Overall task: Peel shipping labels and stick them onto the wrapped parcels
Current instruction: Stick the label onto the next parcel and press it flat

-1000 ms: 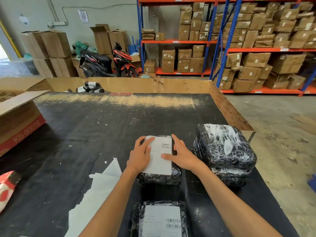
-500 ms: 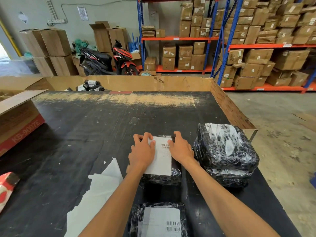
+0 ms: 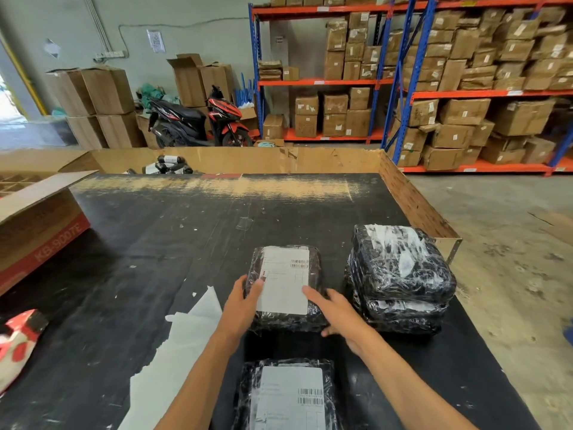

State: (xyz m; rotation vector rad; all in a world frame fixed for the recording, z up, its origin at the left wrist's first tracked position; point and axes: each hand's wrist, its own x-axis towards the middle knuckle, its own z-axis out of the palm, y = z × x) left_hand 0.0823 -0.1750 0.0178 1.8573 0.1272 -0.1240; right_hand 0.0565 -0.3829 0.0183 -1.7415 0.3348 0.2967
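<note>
A black wrapped parcel [image 3: 314,268] lies in the middle of the black table [image 3: 173,243] with a white shipping label [image 3: 285,279] stuck flat on its top. My left hand [image 3: 243,305] rests at the parcel's near left corner, fingertips on the label's edge. My right hand [image 3: 336,311] lies with straight fingers on the near right corner, one fingertip touching the label. A second labelled parcel [image 3: 288,395] sits closest to me. To the right stands a stack of wrapped parcels [image 3: 400,274].
White backing sheets [image 3: 176,342] lie on the table left of my arms. A brown carton [image 3: 37,231] stands at the left edge, a red-and-white bag [image 3: 18,339] below it. A cardboard wall [image 3: 412,200] borders the far and right sides. Shelving with boxes stands behind.
Both hands have slid from the far part of the label down to the parcel's near corners, uncovering the whole label.
</note>
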